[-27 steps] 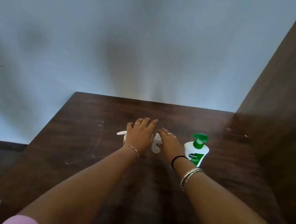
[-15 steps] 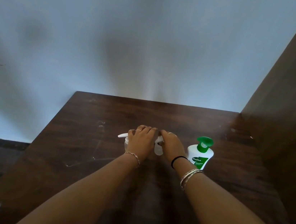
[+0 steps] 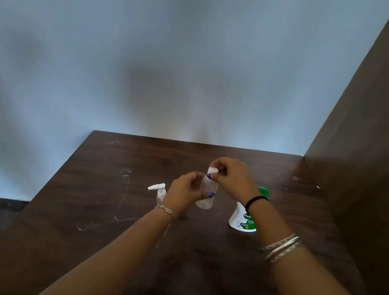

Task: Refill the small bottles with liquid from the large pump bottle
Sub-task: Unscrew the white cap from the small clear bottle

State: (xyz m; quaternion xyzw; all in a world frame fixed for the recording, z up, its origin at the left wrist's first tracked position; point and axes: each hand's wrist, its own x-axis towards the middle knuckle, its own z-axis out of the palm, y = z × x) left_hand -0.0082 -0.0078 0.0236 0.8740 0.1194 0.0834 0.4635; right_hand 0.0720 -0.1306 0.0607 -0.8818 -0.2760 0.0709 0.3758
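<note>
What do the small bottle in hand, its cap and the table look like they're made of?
Small bottle: seems clear plastic, since the dark table shows through its wall. Cap: opaque white, probably plastic, matte. Table: dark brown wood or wood-look laminate, dull and scuffed with pale scratches; the picture cannot settle which.

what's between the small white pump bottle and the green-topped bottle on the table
In the head view, the left hand holds a clear small bottle there.
</note>
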